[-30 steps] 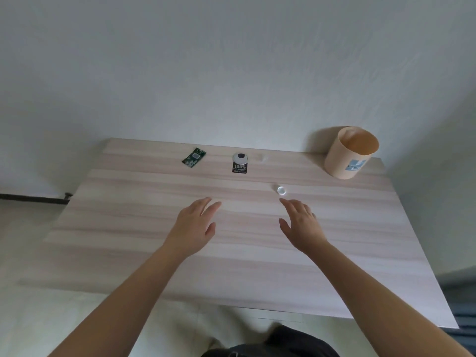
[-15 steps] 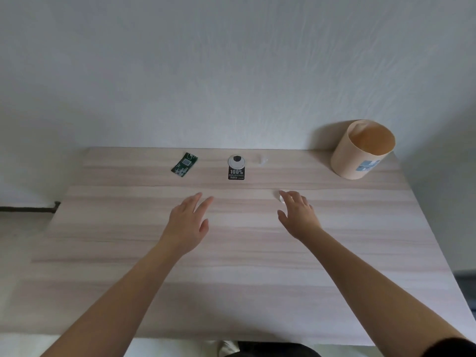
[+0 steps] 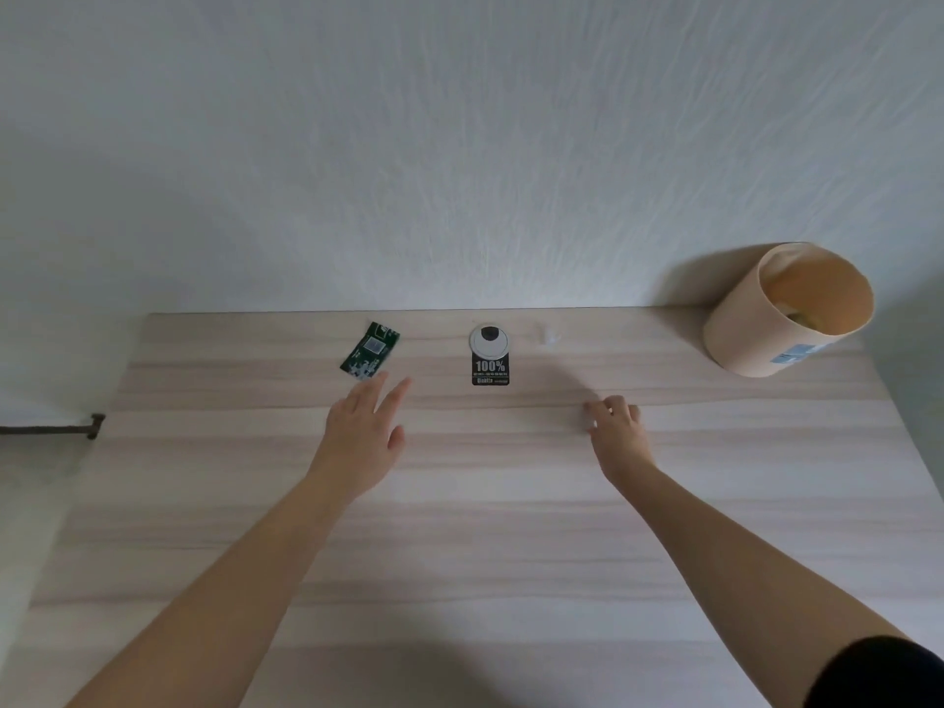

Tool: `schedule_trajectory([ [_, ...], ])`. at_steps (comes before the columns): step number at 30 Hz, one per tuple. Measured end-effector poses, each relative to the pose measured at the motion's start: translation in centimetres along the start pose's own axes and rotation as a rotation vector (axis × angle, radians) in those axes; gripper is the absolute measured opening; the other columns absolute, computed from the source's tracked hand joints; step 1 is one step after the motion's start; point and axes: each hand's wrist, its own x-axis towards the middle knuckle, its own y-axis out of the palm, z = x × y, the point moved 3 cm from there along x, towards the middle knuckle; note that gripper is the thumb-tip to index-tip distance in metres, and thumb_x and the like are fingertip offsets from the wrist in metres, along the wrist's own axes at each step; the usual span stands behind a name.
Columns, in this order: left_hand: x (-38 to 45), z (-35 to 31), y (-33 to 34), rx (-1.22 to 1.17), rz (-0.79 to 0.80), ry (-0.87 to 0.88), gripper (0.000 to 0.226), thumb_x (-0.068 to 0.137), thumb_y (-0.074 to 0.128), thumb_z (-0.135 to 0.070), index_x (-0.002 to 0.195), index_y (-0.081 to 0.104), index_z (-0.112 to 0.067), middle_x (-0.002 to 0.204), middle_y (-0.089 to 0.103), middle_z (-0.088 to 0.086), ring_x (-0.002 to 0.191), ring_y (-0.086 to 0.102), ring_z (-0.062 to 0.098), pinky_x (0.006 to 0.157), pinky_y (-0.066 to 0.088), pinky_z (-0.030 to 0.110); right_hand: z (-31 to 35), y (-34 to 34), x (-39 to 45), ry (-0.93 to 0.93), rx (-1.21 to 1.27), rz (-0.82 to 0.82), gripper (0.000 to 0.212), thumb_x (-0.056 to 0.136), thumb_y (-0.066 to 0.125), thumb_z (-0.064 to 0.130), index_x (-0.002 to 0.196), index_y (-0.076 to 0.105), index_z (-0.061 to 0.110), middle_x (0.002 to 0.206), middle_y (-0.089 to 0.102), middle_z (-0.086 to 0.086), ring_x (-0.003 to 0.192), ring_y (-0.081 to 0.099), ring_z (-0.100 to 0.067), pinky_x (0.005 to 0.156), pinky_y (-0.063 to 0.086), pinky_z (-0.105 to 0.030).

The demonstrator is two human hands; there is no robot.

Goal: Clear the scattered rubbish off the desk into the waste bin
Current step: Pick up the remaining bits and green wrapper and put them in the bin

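Rubbish lies along the far edge of the pale wooden desk [image 3: 511, 544]. A green wrapper [image 3: 370, 350] is at the left, a black "100%" tag with a white round top [image 3: 489, 356] in the middle, and a small clear scrap [image 3: 547, 335] to its right. My left hand [image 3: 365, 436] hovers open, fingertips just short of the green wrapper. My right hand [image 3: 619, 434] is curled down on the desk, fingers closed over a small white cap [image 3: 589, 424], of which only a white sliver shows. The beige waste bin [image 3: 740, 334] stands at the back right corner.
The desk backs onto a white wall. Something small lies inside the bin. The desk's left edge drops to the floor, where a dark cable runs along the wall [image 3: 51, 429]. A dark sleeve shows at the bottom right.
Both hands have moved forward. The left hand has reached close to the green wrapper. The right hand has come down over the white cap and curled its fingers around it.
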Motion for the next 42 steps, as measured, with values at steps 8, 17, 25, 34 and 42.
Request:
schedule_trajectory([
  [8, 6.2, 4.3, 1.9, 0.031, 0.034, 0.018, 0.063, 0.086, 0.053, -0.022, 0.143, 0.028, -0.022, 0.148, 0.034, 0.017, 0.134, 0.031, 0.034, 0.102, 0.036, 0.053, 3.7, -2.1, 5.1, 0.019, 0.245, -0.21, 0.031, 0.098, 0.041, 0.011, 0.129, 0.045, 0.01, 0.123, 0.049, -0.02, 0.107, 0.046, -0.036, 0.089, 0.042, -0.043],
  [17, 10.1, 8.6, 4.8, 0.027, 0.062, -0.1, 0.064, 0.093, 0.043, -0.037, 0.148, 0.01, -0.028, 0.159, 0.009, 0.009, 0.143, 0.013, 0.033, 0.107, 0.026, 0.059, 6.7, -3.7, 11.9, 0.158, 0.3, -0.268, 0.032, 0.1, 0.028, 0.027, 0.128, 0.035, 0.014, 0.092, 0.061, -0.021, 0.089, 0.057, -0.04, 0.067, 0.039, -0.039],
  [25, 8.4, 8.6, 7.1, -0.018, 0.061, -0.082, 0.052, 0.096, 0.045, -0.025, 0.144, 0.03, -0.011, 0.153, 0.028, 0.015, 0.137, 0.031, 0.034, 0.107, 0.032, 0.051, 7.7, -1.4, 12.7, 0.014, -0.266, 0.089, 0.033, 0.087, 0.049, 0.0, 0.116, 0.05, 0.015, 0.122, 0.032, -0.017, 0.097, 0.045, -0.037, 0.065, 0.044, -0.04],
  [34, 5.3, 7.6, 4.8, -0.13, -0.08, -0.018, 0.044, 0.069, 0.06, 0.018, 0.108, 0.064, -0.002, 0.104, 0.069, 0.02, 0.089, 0.066, 0.038, 0.064, 0.055, 0.04, 7.3, -2.1, 8.2, 0.205, 0.346, -0.021, 0.012, 0.089, 0.047, 0.02, 0.083, 0.043, 0.011, 0.074, 0.056, -0.009, 0.064, 0.053, -0.029, 0.053, 0.039, -0.033],
  [42, -0.5, 3.5, 2.7, -0.289, -0.03, -0.001, 0.043, 0.083, 0.051, 0.003, 0.121, 0.053, -0.016, 0.101, 0.058, 0.011, 0.088, 0.056, 0.033, 0.063, 0.051, 0.042, 7.0, -5.2, -2.4, 0.085, 0.502, -0.066, 0.011, 0.091, 0.047, 0.017, 0.099, 0.054, 0.02, 0.075, 0.066, -0.005, 0.064, 0.061, -0.022, 0.059, 0.05, -0.035],
])
